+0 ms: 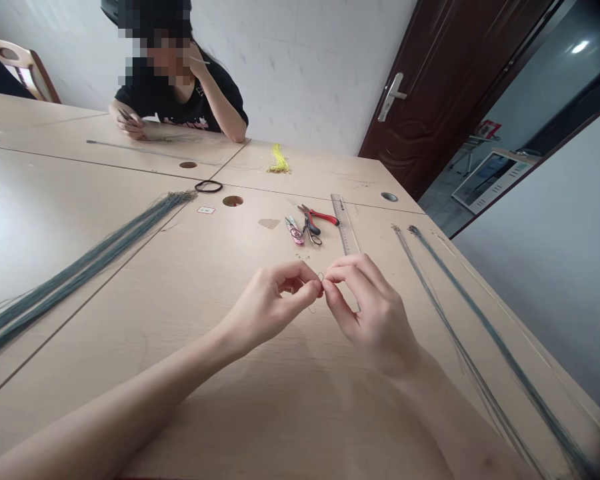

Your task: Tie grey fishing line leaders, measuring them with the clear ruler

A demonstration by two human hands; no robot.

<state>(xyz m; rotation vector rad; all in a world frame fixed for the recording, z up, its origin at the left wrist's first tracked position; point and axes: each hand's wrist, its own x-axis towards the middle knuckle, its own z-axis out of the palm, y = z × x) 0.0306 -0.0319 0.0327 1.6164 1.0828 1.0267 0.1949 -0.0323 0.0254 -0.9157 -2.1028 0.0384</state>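
My left hand [273, 300] and my right hand [380, 317] meet over the middle of the table [220, 400], fingertips nearly touching. Both are closed in a pinch on a thin cord [321, 275], which shows as a small loop standing up between the fingers. A short bit of it hangs below; most is hidden. Just beyond my hands lie red-and-black pliers [316, 217], small scissors [311, 233] and a pink-handled snipper [295, 232]. A clear ruler [344, 223] runs up to the fingers of my right hand.
Bundles of grey-green cords lie at left [90, 253] and right [480, 313]. A yellow cord bundle [279, 160], a black band [209, 187], a paper scrap [269, 223] and table holes [233, 201] are farther back. Across sits another person [180, 100], holding a dark tool.
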